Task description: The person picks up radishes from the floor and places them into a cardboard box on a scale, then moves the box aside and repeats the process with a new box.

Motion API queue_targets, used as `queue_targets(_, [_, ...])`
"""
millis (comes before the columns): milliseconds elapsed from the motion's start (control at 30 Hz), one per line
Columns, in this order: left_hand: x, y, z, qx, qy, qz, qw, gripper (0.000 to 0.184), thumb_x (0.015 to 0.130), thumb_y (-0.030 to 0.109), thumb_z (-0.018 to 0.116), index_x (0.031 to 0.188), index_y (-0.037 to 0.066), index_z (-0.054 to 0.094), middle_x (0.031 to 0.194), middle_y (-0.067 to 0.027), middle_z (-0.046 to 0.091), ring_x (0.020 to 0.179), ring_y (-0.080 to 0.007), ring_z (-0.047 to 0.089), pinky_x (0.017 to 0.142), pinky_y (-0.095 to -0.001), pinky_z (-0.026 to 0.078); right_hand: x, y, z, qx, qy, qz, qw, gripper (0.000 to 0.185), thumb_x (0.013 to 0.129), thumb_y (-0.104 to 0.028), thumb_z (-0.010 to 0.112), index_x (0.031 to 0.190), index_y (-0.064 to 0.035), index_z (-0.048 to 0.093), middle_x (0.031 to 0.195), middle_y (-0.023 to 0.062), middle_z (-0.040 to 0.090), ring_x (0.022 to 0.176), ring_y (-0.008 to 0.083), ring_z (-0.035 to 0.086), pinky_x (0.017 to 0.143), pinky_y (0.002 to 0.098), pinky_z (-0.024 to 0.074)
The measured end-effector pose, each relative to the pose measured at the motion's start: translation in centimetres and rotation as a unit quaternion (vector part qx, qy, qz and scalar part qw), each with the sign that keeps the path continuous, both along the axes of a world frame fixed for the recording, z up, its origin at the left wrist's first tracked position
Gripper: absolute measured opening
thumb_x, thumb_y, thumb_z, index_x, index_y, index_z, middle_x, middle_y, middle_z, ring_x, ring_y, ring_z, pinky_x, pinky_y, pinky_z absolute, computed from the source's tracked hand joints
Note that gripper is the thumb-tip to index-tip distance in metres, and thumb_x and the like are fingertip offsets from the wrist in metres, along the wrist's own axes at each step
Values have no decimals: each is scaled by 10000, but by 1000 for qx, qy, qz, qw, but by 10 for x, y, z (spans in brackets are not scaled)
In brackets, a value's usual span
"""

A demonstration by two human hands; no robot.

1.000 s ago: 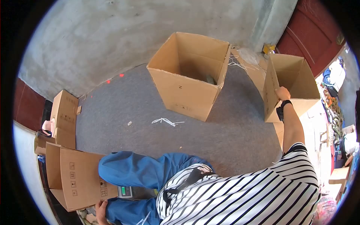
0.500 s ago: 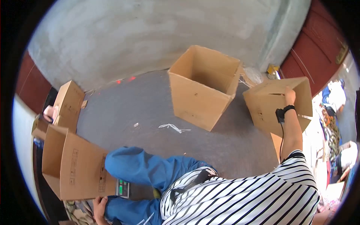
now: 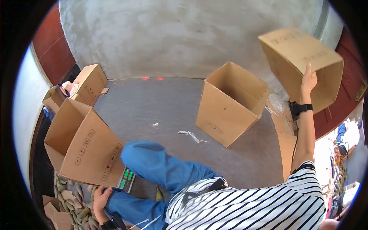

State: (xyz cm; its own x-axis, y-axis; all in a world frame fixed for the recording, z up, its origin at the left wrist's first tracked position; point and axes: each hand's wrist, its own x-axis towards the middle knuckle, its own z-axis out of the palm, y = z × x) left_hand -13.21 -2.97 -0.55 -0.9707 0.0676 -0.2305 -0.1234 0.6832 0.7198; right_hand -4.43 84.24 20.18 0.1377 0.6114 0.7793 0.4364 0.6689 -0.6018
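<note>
Gripped in right hand (image 3: 309, 81): carton (image 3: 293, 63) with blurred print (image 3: 286, 36), perhaps lettering.

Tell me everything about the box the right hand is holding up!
The box looks like brown cardboard, with blurry dark print on its upper side. It's tipped over in the air, its open end facing right and partly toward us. The right hand grips it near the opening's edge. Behind it are the grey wall and dark red door. Only part of its inside shows.
</note>
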Motion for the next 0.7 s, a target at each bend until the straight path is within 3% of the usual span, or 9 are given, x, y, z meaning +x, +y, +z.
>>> queue_targets(167, [8, -3, -2, 37, 11, -8, 999, 230, 799, 184, 665, 873, -32, 637, 754, -44, 619, 729, -116, 526, 689, -270, 442, -50, -98, 56, 154, 72, 244, 955, 454, 916, -377, 604, 1070, 47, 656, 986, 146, 697, 924, 156, 628, 842, 288, 457])
queue_targets(267, [16, -1, 5, 18, 1, 3, 1000, 229, 798, 181, 662, 882, -30, 640, 763, -74, 636, 734, -138, 554, 697, -284, 454, -91, -137, 68, 165, 44, 332, 928, 435, 902, -371, 640, 1006, 50, 670, 901, 80, 692, 816, 114, 591, 766, 263, 466])
queue_targets(367, [28, 5, 13, -46, 56, 15, 997, 230, 793, 180, 660, 877, -33, 642, 765, -115, 646, 725, -191, 589, 698, -311, 467, -146, -181, 66, 193, -60, 360, 911, 451, 888, -414, 646, 840, 34, 659, 695, 102, 611, 658, 117, 519, 627, 291, 451])
queue_targets(400, [32, 1, 5, -38, 61, 30, 997, 242, 794, 187, 658, 908, -26, 645, 840, -155, 656, 793, -273, 618, 756, -353, 476, -168, -190, 60, 204, -107, 373, 899, 468, 884, -436, 642, 793, 23, 649, 641, 113, 571, 621, 116, 492, 590, 302, 438])
queue_targets(433, [37, 2, 5, -41, 57, 36, 997, 242, 794, 187, 658, 908, -26, 645, 840, -155, 656, 793, -273, 618, 756, -353, 476, -188, -209, 53, 164, -157, 401, 888, 480, 881, -461, 625, 786, 9, 640, 647, 140, 571, 618, 155, 526, 589, 327, 441])
queue_targets(467, [46, 11, 7, -112, 123, 45, 985, 249, 802, 189, 653, 942, -17, 642, 891, -157, 656, 845, -298, 614, 788, -366, 472, -207, -231, 46, 123, -206, 426, 872, 493, 879, -487, 608, 779, -4, 631, 653, 167, 570, 615, 195, 560, 588, 352, 445])
queue_targets(500, [54, 17, 9, -184, 186, 51, 964, 259, 810, 190, 648, 975, -9, 640, 941, -159, 656, 896, -322, 611, 821, -379, 468, -229, -251, 33, 146, -238, 433, 857, 486, 880, -495, 582, 797, -19, 635, 692, 169, 605, 654, 258, 592, 603, 382, 459])
queue_targets(600, [73, 31, 7, -260, 229, 71, 935, 283, 835, 171, 613, 1048, -15, 618, 1051, -200, 619, 993, -372, 568, 887, -423, 440, -302, -296, -47, 191, -273, 488, 807, 448, 880, -484, 535, 834, -51, 641, 813, 166, 663, 784, 392, 621, 653, 467, 490])
queue_targets(700, [83, 40, 5, -319, 239, 104, 911, 318, 856, 157, 578, 1113, -29, 589, 1158, -242, 567, 1088, -414, 513, 948, -472, 402, -359, -346, -148, 182, -429, 473, 747, 384, 883, -445, 552, 936, -87, 683, 886, 162, 675, 834, 372, 633, 698, 472, 504])
